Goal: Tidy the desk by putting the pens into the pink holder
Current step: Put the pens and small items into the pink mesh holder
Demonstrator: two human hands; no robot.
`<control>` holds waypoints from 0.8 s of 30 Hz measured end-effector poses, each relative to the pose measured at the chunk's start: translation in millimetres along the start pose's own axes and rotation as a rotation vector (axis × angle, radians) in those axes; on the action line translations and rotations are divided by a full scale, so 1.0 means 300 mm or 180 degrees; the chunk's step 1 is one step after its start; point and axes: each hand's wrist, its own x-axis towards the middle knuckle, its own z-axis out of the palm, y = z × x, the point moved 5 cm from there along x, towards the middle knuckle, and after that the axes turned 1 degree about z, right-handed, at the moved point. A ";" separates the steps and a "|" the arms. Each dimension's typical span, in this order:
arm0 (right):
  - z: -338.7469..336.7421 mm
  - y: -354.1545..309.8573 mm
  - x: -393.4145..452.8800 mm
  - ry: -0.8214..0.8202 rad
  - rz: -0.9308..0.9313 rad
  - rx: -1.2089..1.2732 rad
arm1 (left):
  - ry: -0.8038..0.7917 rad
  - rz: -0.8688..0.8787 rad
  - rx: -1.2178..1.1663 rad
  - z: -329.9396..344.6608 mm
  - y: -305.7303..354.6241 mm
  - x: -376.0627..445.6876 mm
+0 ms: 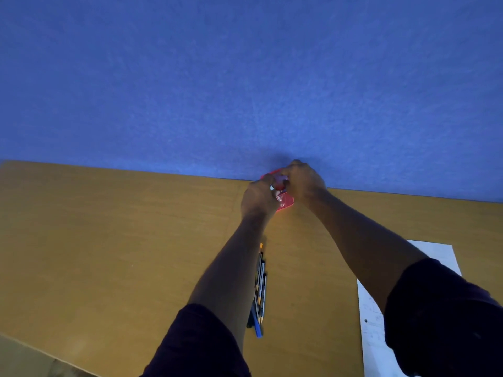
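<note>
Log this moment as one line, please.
both hands: left hand, right hand grip pink holder at desk rear | pens on desk, not in holder

The pink holder (284,201) stands at the far edge of the bench, against the blue wall — glossy, with white print on its near face, mostly hidden by the two hands gripping it. Whether it sits flat or tilts cannot be told. The pens (260,292) lie well apart from it, nearer the person, in a tight bundle pointing away — dark barrels with yellow tips, one blue pen (257,326) at the near end, partly hidden by a forearm.
</note>
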 end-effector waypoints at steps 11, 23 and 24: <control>0.052 0.053 -0.075 0.0273 0.0175 0.0466 | 0.0097 0.0322 0.0070 0.040 0.019 0.022; 0.047 0.075 -0.210 0.0491 0.0145 0.1632 | 0.0176 0.0598 -0.0485 0.077 0.022 -0.015; 0.047 0.080 -0.221 0.0526 0.0224 0.1604 | 0.0239 0.0584 -0.0512 0.067 0.032 -0.027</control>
